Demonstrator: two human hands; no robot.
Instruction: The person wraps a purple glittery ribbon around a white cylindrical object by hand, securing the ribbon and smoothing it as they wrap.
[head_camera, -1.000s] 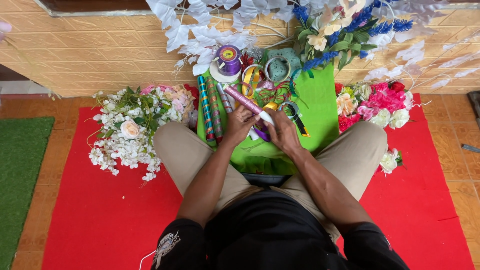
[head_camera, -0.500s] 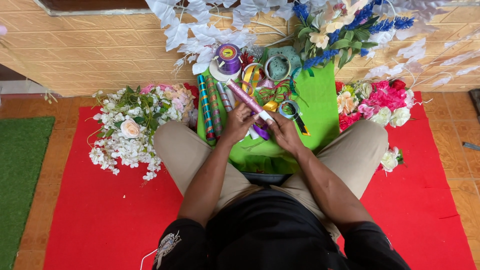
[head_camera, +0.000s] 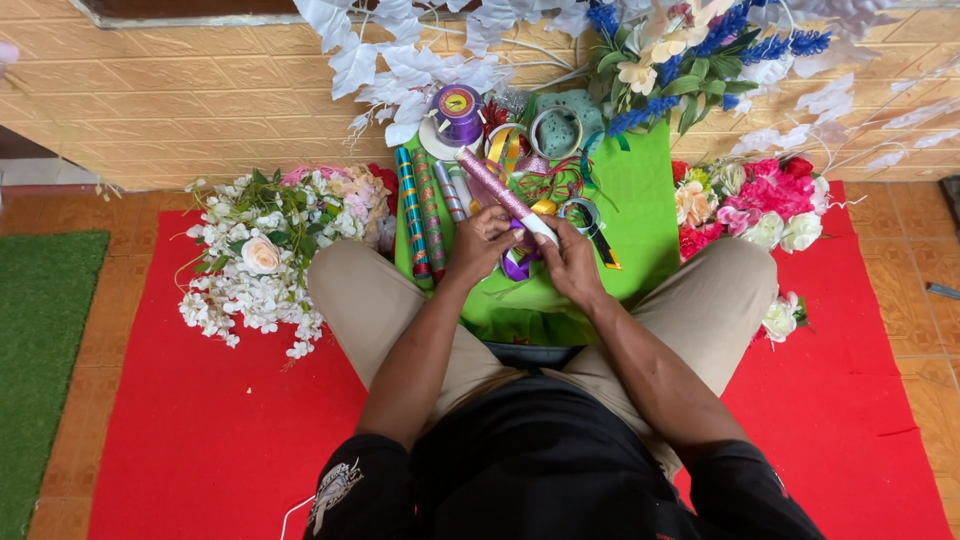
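Observation:
I sit cross-legged on a red mat (head_camera: 210, 440) with a green cloth (head_camera: 640, 215) spread before my knees. My left hand (head_camera: 487, 243) and my right hand (head_camera: 566, 257) meet over the cloth and together grip the near end of a pink patterned roll of wrapping paper (head_camera: 492, 185), which points away to the upper left. A bit of purple ribbon (head_camera: 516, 266) shows under the hands. Beside the left hand lie green and red patterned rolls (head_camera: 421, 212) side by side.
White and peach artificial flowers (head_camera: 265, 255) lie at the left, pink and white ones (head_camera: 755, 205) at the right. Ribbon spools, one purple (head_camera: 459, 108), and blue flowers (head_camera: 690, 45) sit at the back by a tan wall. A green turf mat (head_camera: 40, 330) lies far left.
The hands have shifted slightly on the pink roll's near end; the roll keeps its slant. Nothing else has moved.

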